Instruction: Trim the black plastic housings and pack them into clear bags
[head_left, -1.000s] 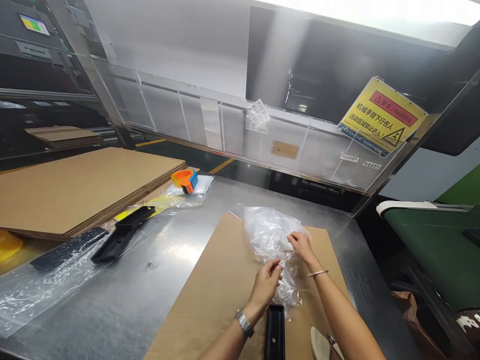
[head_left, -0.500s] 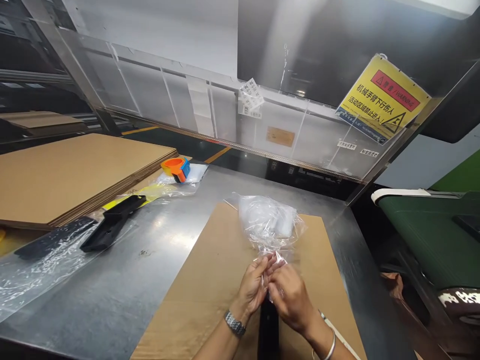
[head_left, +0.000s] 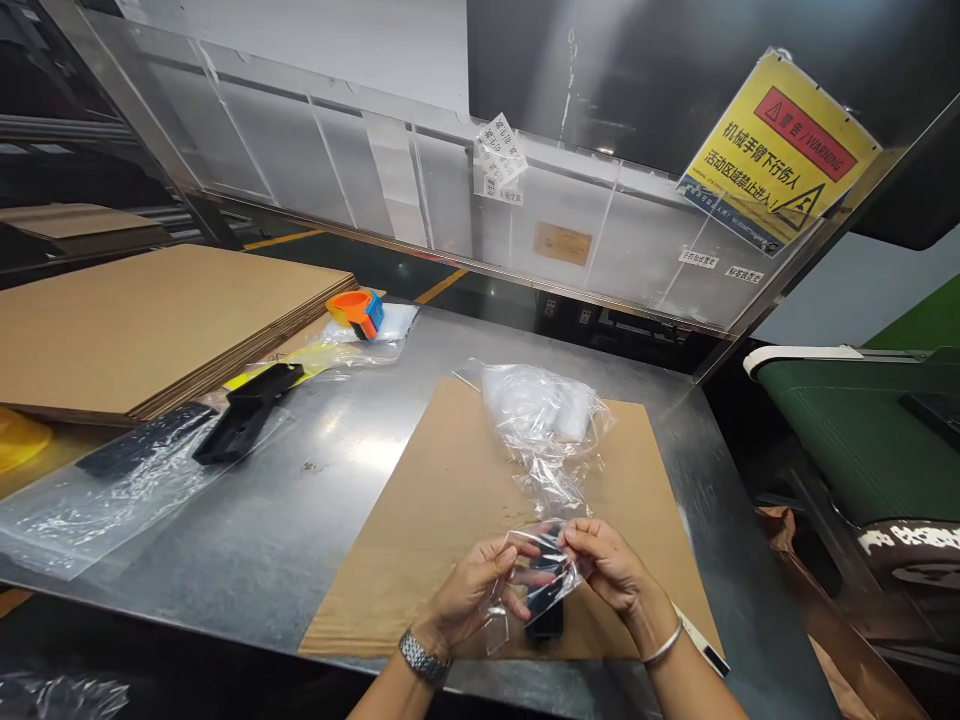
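Drawn apart from their close huddle of half a second ago, the left hand (head_left: 476, 580) and right hand (head_left: 611, 560) now hold a clear bag (head_left: 559, 590) between them, above a black part (head_left: 546, 629) lying on a cardboard sheet (head_left: 397, 540). The left hand keeps it loosely between thumb and spread fingers, though whether these are inside or behind the film I cannot tell; the right pinches it narrowly. Such thin film should be nearly weightless, limp, slippery and easily torn, best gripped at a corner or along an edge; the part looks stiff, best held by its long sides. Across the surface, from the left, come a cardboard stack (head_left: 165, 320), a long black tray (head_left: 244, 415), the shiny metal table (head_left: 300, 520), an orange tape dispenser (head_left: 358, 312), then that sheet, with a heap of clear plastic (head_left: 536, 405) toward its far end and a pale narrow tool (head_left: 701, 640) at its right edge. Beyond, a see-through panel (head_left: 360, 170) spans the back, with a yellow warning sign (head_left: 780, 155) and, farthest right, a green conveyor belt (head_left: 862, 440).
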